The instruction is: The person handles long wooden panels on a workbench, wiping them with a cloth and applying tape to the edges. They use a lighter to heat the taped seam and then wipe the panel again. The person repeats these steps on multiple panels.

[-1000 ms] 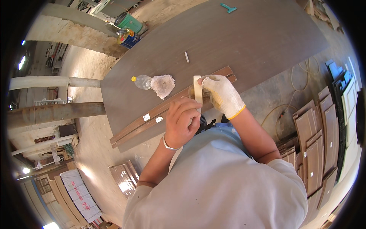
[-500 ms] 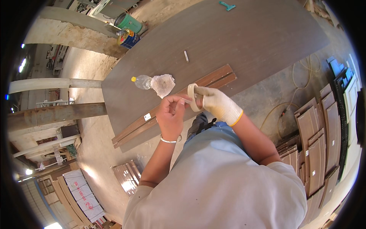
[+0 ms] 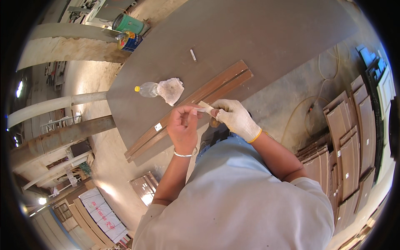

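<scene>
A roll of pale tape (image 3: 206, 106) sits in the fingers of my right hand (image 3: 237, 118), which wears a white knit glove with a yellow cuff edge. My left hand (image 3: 183, 127), bare with a silver bangle at the wrist, is closed in a pinch on the free end of the tape. Both hands are close together over the near edge of a large dark board (image 3: 258, 37). Just beyond them lie two long brown strips (image 3: 221, 85) side by side, a small white label (image 3: 158, 127) on one. Beyond the strips are a crumpled whitish rag (image 3: 171, 90) and a clear bottle with a yellow cap (image 3: 148, 89).
A short white stick (image 3: 193, 55) lies on the board. Green bucket (image 3: 127, 24) and blue can (image 3: 131, 41) stand past its far left edge. Stacked brown panels (image 3: 348, 154) lean at right, near a yellowish hose (image 3: 306, 110) on the floor. Wrapped boards (image 3: 103, 216) are at lower left.
The tape roll has turned from showing its round opening to nearly edge-on between my hands. The view has shifted slightly, and a teal scraper on the board has left the picture.
</scene>
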A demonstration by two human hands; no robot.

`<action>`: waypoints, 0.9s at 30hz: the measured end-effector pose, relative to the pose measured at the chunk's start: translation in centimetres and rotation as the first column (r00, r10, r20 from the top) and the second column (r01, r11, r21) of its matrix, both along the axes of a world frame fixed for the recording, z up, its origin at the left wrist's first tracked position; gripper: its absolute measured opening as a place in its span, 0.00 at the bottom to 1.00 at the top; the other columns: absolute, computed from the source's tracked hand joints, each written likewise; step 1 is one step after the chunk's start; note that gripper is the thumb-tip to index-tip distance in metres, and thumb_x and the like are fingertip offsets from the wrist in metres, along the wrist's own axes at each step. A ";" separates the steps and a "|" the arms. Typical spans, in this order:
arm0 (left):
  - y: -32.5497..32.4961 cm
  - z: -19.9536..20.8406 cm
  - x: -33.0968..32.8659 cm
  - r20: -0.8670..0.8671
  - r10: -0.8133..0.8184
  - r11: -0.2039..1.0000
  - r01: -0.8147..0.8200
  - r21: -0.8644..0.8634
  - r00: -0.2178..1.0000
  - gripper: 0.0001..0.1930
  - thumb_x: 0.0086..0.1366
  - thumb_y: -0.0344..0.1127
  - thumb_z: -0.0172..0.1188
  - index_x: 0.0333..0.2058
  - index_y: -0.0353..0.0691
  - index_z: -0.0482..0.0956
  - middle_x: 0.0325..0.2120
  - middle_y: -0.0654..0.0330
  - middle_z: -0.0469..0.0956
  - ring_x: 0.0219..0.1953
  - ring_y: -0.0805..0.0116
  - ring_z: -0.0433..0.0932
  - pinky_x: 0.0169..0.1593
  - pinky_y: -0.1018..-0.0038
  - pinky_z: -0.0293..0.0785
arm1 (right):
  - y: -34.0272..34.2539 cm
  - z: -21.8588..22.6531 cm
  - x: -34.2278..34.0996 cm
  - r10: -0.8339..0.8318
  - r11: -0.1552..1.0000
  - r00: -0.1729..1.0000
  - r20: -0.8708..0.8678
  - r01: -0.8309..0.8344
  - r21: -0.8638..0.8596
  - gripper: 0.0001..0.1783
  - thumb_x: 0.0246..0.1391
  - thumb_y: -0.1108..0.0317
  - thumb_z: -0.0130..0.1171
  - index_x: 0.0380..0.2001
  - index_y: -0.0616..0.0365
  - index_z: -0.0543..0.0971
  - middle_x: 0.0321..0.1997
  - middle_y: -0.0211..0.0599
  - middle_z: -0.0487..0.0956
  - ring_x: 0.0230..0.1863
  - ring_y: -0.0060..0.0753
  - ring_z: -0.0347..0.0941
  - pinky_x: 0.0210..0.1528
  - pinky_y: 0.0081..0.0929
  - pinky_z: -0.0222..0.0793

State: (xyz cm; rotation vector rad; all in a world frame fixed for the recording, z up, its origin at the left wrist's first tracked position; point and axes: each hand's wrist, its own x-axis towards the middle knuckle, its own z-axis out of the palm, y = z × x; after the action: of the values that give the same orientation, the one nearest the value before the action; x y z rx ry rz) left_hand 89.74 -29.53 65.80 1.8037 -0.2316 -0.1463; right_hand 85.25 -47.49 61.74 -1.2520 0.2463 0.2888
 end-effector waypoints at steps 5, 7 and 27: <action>-1.1 -1.5 1.5 -0.059 -0.038 0.997 0.033 -0.075 0.998 0.02 0.74 0.24 0.57 0.43 0.31 0.75 0.40 0.51 0.85 0.36 0.68 0.86 0.44 0.71 0.86 | 0.5 -2.4 0.7 -0.105 0.988 0.987 -0.119 0.117 0.103 0.14 0.68 0.63 0.58 0.40 0.67 0.82 0.27 0.32 0.80 0.30 0.22 0.74 0.36 0.26 0.71; -1.5 -2.4 3.0 -0.126 -0.035 0.998 0.029 -0.049 0.991 0.03 0.74 0.24 0.57 0.43 0.31 0.75 0.39 0.51 0.85 0.36 0.67 0.86 0.43 0.71 0.87 | 0.5 -3.2 1.0 -0.155 0.983 0.977 -0.148 0.166 0.072 0.15 0.65 0.63 0.59 0.39 0.68 0.83 0.25 0.34 0.80 0.28 0.22 0.75 0.34 0.27 0.72; -6.3 -18.0 13.5 -0.453 -0.423 0.899 0.302 -0.316 0.784 0.03 0.73 0.24 0.60 0.41 0.34 0.74 0.38 0.51 0.83 0.35 0.71 0.84 0.41 0.76 0.84 | 4.5 -12.2 5.8 -0.625 0.367 0.337 -0.704 0.923 0.117 0.11 0.58 0.67 0.59 0.37 0.65 0.82 0.27 0.35 0.80 0.27 0.23 0.72 0.30 0.26 0.66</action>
State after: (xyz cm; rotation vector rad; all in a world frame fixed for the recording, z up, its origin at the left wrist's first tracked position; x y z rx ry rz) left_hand 103.27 -35.87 47.77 1.4095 -0.2031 -0.8401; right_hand 91.04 -43.04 49.52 -0.3203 1.2268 -0.2041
